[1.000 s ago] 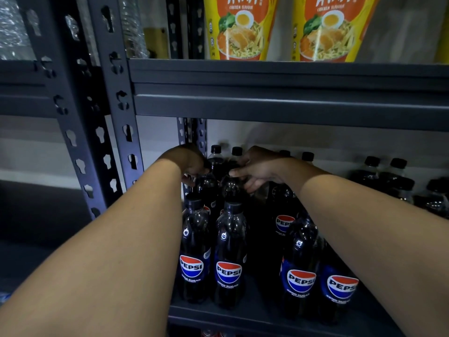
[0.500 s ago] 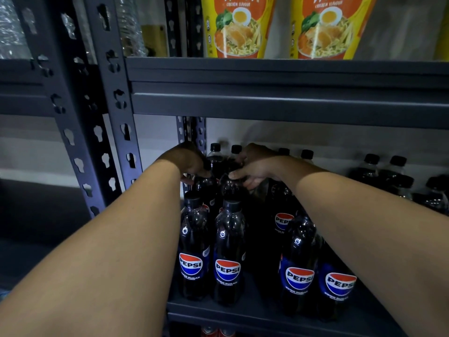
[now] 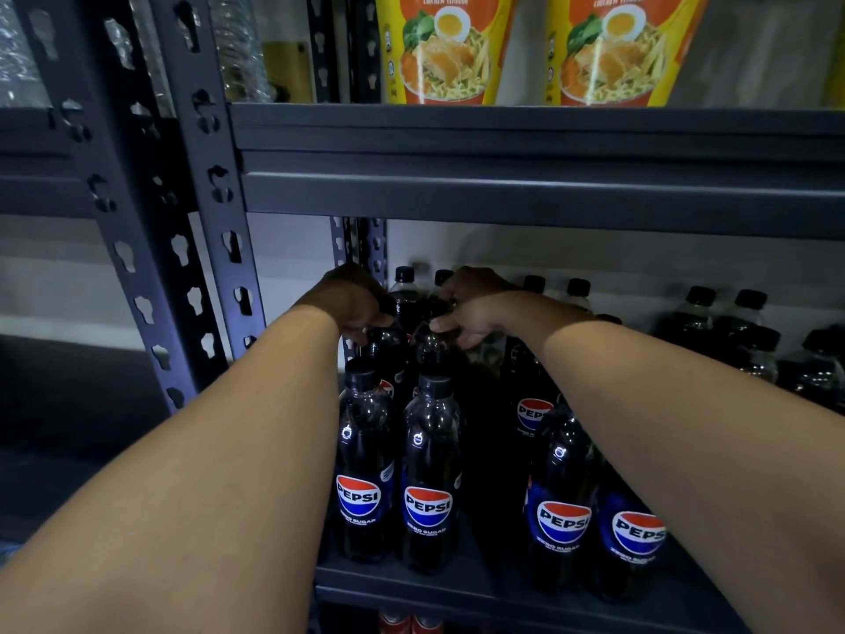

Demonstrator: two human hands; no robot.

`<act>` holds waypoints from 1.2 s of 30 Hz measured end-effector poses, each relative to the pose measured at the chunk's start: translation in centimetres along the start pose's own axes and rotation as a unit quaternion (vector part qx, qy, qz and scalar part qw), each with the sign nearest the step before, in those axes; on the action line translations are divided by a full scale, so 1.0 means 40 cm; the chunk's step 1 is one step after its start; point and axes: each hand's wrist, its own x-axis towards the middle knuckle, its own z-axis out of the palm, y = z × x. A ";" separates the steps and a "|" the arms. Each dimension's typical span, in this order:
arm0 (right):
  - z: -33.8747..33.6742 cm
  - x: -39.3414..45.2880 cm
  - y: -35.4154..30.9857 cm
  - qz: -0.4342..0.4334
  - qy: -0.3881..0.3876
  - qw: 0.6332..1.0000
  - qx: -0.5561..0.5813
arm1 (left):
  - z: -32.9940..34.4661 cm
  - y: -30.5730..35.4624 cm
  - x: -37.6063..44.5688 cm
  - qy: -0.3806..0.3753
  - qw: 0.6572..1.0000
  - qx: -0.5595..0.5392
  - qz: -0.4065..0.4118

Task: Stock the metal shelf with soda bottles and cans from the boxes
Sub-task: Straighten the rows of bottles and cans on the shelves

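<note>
Dark Pepsi bottles (image 3: 427, 478) with black caps stand in rows on the grey metal shelf (image 3: 411, 588). Both my arms reach deep into the shelf. My left hand (image 3: 352, 302) grips the top of a bottle (image 3: 384, 354) in the second row on the left. My right hand (image 3: 471, 306) grips the top of the bottle (image 3: 432, 350) beside it. The caps of both held bottles are hidden under my fingers. Two more labelled bottles (image 3: 560, 505) stand at the front right, partly behind my right forearm.
The shelf beam (image 3: 526, 194) hangs low above my hands. Perforated uprights (image 3: 215, 212) stand at the left. Yellow noodle packs (image 3: 439, 52) sit on the upper shelf. More black-capped bottles (image 3: 740, 331) line the back right. Red can tops (image 3: 402, 624) show below the shelf.
Both hands have stayed on the same two bottle tops, shifting only slightly deeper. The view has tilted a little.
</note>
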 end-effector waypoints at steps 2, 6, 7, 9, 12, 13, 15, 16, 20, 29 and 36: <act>-0.002 -0.002 -0.002 0.005 0.009 0.999 -0.046 | 0.000 0.002 -0.004 0.001 1.000 -0.001 -0.003; 0.003 -0.008 -0.006 0.022 0.012 0.999 -0.030 | 0.002 0.005 -0.013 0.008 1.000 0.003 -0.001; 0.005 -0.012 -0.009 0.026 0.015 0.999 -0.030 | 0.002 0.006 -0.016 0.009 1.000 0.011 0.000; 0.005 -0.029 -0.015 0.019 0.025 0.999 -0.031 | 0.003 0.008 -0.022 0.020 0.999 0.024 0.011; -0.015 -0.066 -0.034 -0.028 0.060 0.997 -0.046 | -0.004 0.017 -0.049 0.070 0.993 0.084 0.051; -0.024 -0.081 -0.042 -0.043 0.071 0.995 -0.056 | -0.006 0.022 -0.062 0.094 0.988 0.103 0.062; -0.041 -0.122 -0.061 -0.068 0.094 0.992 -0.058 | -0.010 0.028 -0.093 0.134 0.983 0.095 0.081; -0.048 -0.141 -0.068 -0.080 0.103 0.990 -0.050 | -0.009 0.030 -0.110 0.144 0.983 0.073 0.089; -0.049 -0.236 -0.081 -0.117 0.151 0.982 0.008 | 0.008 0.025 -0.211 0.189 0.972 -0.029 0.139; 0.107 -0.494 -0.048 -0.174 0.204 0.946 0.182 | 0.081 -0.116 -0.481 0.229 0.924 -0.140 0.271; 0.451 -0.615 0.077 -0.164 0.116 0.953 0.226 | 0.306 -0.453 -0.582 0.090 0.944 -0.189 0.254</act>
